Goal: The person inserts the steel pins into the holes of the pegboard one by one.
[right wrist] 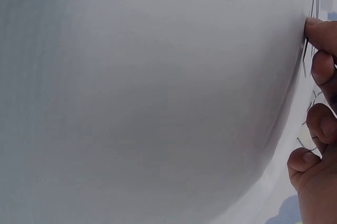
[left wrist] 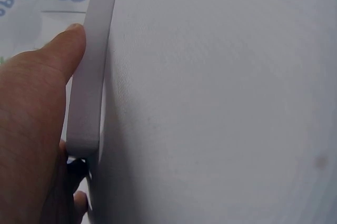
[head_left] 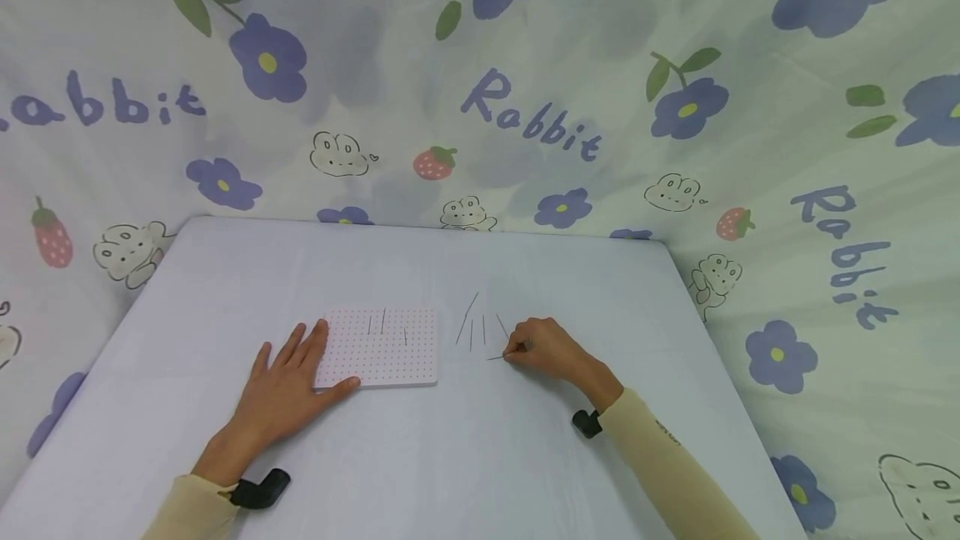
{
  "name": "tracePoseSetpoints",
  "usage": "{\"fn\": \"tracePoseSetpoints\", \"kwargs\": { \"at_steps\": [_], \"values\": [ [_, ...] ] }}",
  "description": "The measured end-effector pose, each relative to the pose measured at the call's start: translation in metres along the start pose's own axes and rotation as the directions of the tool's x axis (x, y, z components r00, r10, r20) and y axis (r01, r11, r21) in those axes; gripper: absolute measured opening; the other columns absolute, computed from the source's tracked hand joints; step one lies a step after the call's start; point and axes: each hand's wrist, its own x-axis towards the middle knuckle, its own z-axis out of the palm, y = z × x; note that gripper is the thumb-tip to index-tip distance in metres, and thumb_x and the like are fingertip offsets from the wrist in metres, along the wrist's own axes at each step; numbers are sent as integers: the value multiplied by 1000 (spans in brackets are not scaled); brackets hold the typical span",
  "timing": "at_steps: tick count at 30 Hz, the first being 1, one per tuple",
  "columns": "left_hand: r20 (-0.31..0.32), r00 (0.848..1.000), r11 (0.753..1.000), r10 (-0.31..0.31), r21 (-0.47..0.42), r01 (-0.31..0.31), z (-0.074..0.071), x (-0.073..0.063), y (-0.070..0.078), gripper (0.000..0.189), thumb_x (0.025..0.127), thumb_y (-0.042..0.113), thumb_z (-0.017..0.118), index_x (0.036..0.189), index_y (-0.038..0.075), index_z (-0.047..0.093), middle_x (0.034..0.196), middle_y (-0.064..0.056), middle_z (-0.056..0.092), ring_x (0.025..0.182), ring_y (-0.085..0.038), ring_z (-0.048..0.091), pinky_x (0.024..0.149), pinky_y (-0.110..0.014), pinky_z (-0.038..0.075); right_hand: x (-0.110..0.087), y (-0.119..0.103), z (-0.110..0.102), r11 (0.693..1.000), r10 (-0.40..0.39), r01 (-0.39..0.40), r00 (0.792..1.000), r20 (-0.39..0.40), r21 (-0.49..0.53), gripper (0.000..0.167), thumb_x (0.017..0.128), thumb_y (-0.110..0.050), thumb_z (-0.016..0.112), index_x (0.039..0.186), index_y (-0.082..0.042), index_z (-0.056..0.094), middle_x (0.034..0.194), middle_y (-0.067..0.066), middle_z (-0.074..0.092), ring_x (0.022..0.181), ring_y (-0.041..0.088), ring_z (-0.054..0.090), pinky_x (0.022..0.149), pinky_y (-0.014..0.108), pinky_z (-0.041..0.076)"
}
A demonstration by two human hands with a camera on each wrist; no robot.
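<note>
A white pegboard [head_left: 416,369] with rows of small holes lies flat on the table. Three thin dark rods [head_left: 383,322] stand up from it. My left hand [head_left: 281,390] rests at the board's left side, fingers spread along that edge and thumb at the front edge; the left wrist view shows the thumb against the board's side [left wrist: 87,103]. To the right of the board, my right hand [head_left: 551,348] pinches a thin dark rod [head_left: 495,358] between thumb and fingertips, low over the table. Several similar rods [head_left: 484,330] lie just beyond it, between hand and board.
The white-covered table [head_left: 480,465] ends at a far edge in front of a patterned cloth [head_left: 390,65] with flowers and rabbits. Black wrist cameras [head_left: 261,488] sit on both wrists, below the light sleeves.
</note>
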Motion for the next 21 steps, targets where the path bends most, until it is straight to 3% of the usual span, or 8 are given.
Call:
{"fn": "tracePoseSetpoints", "kwargs": {
  "at_steps": [13,21],
  "values": [
    [7,1000,1000,0,-9,0,-2,0,1,113,87,79,50,160,0,14,163,-22,25,153,-41,14,115,-71,1,-1,-1,0,1000,7,-7,1000,-3,2,5,88,-18,79,88,-23,81,82,-19,67,77,1,58,72,22,50],
    [-6,1000,1000,10,-15,-10,0,-1,-1,111,88,77,51,160,0,14,163,-22,26,153,-41,14,115,-71,1,3,-5,-3,995,-17,17,1000,2,-101,5,89,-21,77,87,-24,80,79,-19,65,75,1,55,73,23,49]
  ]
}}
